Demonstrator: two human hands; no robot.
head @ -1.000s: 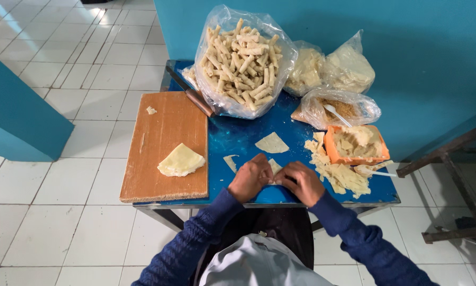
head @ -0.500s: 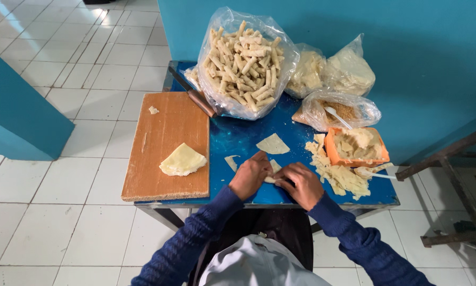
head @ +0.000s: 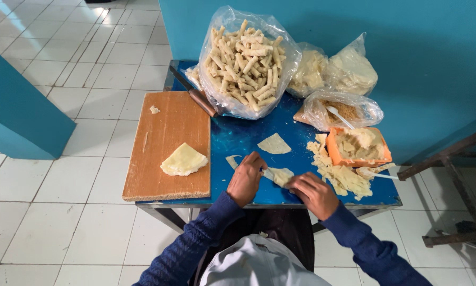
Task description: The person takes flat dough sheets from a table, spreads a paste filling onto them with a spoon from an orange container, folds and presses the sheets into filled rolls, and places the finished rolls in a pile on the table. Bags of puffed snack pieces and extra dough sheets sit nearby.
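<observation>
The left hand (head: 246,178) and the right hand (head: 313,194) meet over a pale dough wrapper (head: 279,175) lying on the blue worktop (head: 238,135) near its front edge; the fingers of both hands are curled down on the wrapper's two ends, pinching it, though the fingertips themselves are tucked under the knuckles and hard to make out. What sits inside the wrapper cannot be seen. A second flat wrapper (head: 274,143) lies just beyond the hands, and a small scrap of dough (head: 232,160) is beside the left hand. To the right, a heap of pale dough strips (head: 339,173) spreads below an orange tray (head: 357,148) of filling, with a spoon (head: 375,172) partly buried at the heap's edge. A clear bag of finished rolls (head: 246,59) stands at the back, covering most of a knife (head: 194,94), only whose handle and part of the blade show. Further bags (head: 333,71) behind are cloudy, their contents unclear. A wooden cutting board (head: 166,145) on the left overhangs the worktop's left edge and carries a stack of folded wrappers (head: 183,159). White floor tiles (head: 63,175) and a teal wall (head: 407,53) surround the worktop; a dark metal frame (head: 455,175) is cut off at the right.
</observation>
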